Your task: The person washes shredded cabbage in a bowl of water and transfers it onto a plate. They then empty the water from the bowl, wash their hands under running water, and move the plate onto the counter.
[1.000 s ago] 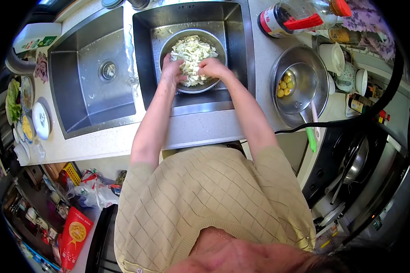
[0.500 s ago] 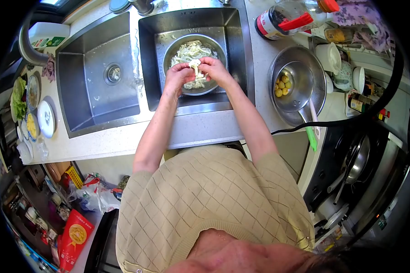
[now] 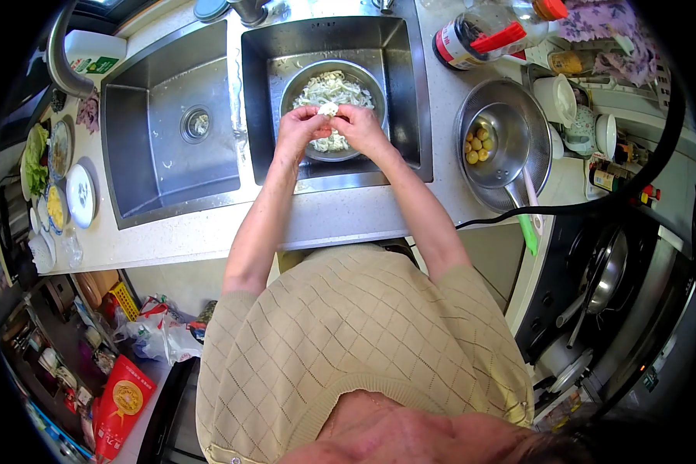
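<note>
Both my hands are over a round metal bowl (image 3: pixel 336 157) standing in the right basin of the sink. Pale, shredded pieces that look like mushroom (image 3: pixel 334 88) fill the bowl. A small whitish mushroom piece (image 3: pixel 329 109) is pinched between my two hands, above the heap. My left hand (image 3: pixel 296 131) grips it from the left, thumb and fingers closed. From the other side my right hand (image 3: pixel 361 130) pinches the same piece. The fingers hide part of the bowl's near half.
The left sink basin (image 3: pixel 170 174) has a drain with scraps. Right of the sink, a metal strainer (image 3: pixel 510 166) holds small yellowish round items (image 3: pixel 479 145). A dark sauce bottle (image 3: pixel 458 42) stands behind it. Plates (image 3: pixel 80 195) and lettuce (image 3: pixel 35 161) line the left counter.
The mushroom piece shows less between my fingers; the strip that hung below it is no longer visible. My hands have drawn slightly closer together. The view has shifted a little.
</note>
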Tool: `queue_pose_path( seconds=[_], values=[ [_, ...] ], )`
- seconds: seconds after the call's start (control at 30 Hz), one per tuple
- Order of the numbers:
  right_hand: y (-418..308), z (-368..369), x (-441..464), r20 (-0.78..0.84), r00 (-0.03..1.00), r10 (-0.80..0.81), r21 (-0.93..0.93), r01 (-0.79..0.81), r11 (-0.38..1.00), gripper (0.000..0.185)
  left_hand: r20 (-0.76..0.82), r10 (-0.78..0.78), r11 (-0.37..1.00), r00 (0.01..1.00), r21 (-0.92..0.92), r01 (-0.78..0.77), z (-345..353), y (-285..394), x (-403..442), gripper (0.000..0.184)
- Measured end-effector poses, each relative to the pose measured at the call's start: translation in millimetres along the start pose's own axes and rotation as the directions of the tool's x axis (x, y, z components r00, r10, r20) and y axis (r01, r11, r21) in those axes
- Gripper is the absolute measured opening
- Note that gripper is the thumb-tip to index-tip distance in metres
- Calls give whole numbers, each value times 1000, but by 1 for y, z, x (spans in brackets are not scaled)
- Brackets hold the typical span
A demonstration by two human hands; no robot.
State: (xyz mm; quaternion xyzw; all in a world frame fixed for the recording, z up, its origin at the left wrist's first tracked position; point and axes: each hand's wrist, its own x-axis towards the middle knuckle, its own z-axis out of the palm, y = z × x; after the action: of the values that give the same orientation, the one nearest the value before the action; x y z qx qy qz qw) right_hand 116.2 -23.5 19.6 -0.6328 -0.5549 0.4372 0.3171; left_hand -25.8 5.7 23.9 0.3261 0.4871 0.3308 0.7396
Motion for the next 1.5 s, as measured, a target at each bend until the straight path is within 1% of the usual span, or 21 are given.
queue_pose_path(
  seconds=[0.07, 0.17, 0.27, 0.37, 0.47, 0.57, 0.6, 0.67, 0.7, 0.73, 0.77, 0.8, 0.9, 0.93, 1.0, 1.1, 1.13, 1.23, 1.33, 1.43, 1.5],
  values=[
    [0, 1, -3, 3, 996, -88, -101, 87, 991, 19, -2, 15, 998, 1000, 59, -15, 3, 2, -5, 15],
    [3, 2, -5, -6, 991, -132, -108, 131, 985, 17, 0, 10, 998, 1000, 60, -10, 4, 2, -8, 14],
    [-7, -2, -11, -22, 997, -72, 52, 73, 996, 16, -9, 39, 996, 999, 84, -38, 8, 1, -10, 12],
    [-13, -6, -12, -7, 999, -36, 51, 36, 998, 16, -34, 59, 989, 998, 137, -54, 13, 3, -12, 10],
    [-19, -6, -11, -42, 996, -80, -86, 76, 993, 15, -48, 98, 979, 994, 185, -88, 14, -1, -8, 10],
    [-19, 3, -10, -143, 978, -151, -105, 136, 985, 16, -135, 139, 977, 981, 178, -114, 21, 2, -9, 11],
    [-17, 10, -10, -225, 953, -202, -135, 175, 975, 16, -152, 148, 980, 977, 156, -125, 24, 4, -11, 9],
    [-13, 17, -8, -236, 969, -71, 93, 95, 991, 15, -187, 164, 983, 969, 112, -145, 28, 7, -14, 8],
    [-11, 19, -8, -230, 973, -5, 205, 53, 977, 15, -182, 138, 990, 974, 46, -132, 27, 6, -13, 8],
    [-4, 20, -7, -166, 981, 104, 359, -38, 933, 15, -175, 112, 993, 978, -21, -117, 24, 3, -11, 7],
    [5, 20, -3, -85, 976, 201, 497, -133, 857, 15, -167, 86, 991, 982, -87, -102, 23, 2, -10, 7],
    [3, 18, -3, 10, 959, 282, 616, -228, 754, 15, -144, 75, 991, 987, -95, -90, 22, 4, -12, 7],
    [-2, 1, -3, 37, 946, 323, 802, -221, 555, 14, -158, -22, 991, 987, -135, 0, 23, 3, -21, 8],
    [0, -2, -3, 70, 951, 302, 775, -242, 584, 16, -174, -16, 993, 985, -115, -4, 20, 2, -18, 9],
    [-4, -3, -5, 88, 964, 249, 724, -234, 649, 16, -205, -8, 997, 979, -79, -9, 14, -1, -13, 13],
    [-2, -5, -8, 128, 973, 194, 656, -230, 719, 16, -178, 163, 978, 970, 162, -135, 15, 4, -16, 19],
    [-1, -3, -9, 144, 973, 179, 635, -229, 737, 16, -140, 116, 980, 983, 179, -90, 16, 12, -19, 20],
    [-1, -1, -13, 128, 981, 144, 580, -192, 791, 17, -82, 82, 982, 993, 178, -66, 11, 8, -18, 21],
    [-1, -8, -12, 187, 976, 113, 483, -192, 854, 20, 16, 54, 993, 998, 106, -56, 7, 5, -18, 23],
    [1, -11, -13, 260, 964, 60, 317, -144, 938, 19, -1, 36, 994, 999, 101, -36, 9, 8, -26, 24],
    [-3, -5, -18, 96, 995, -16, 212, -5, 977, 18, -11, 70, 988, 998, 142, -67, 9, 8, -27, 23]
  ],
)
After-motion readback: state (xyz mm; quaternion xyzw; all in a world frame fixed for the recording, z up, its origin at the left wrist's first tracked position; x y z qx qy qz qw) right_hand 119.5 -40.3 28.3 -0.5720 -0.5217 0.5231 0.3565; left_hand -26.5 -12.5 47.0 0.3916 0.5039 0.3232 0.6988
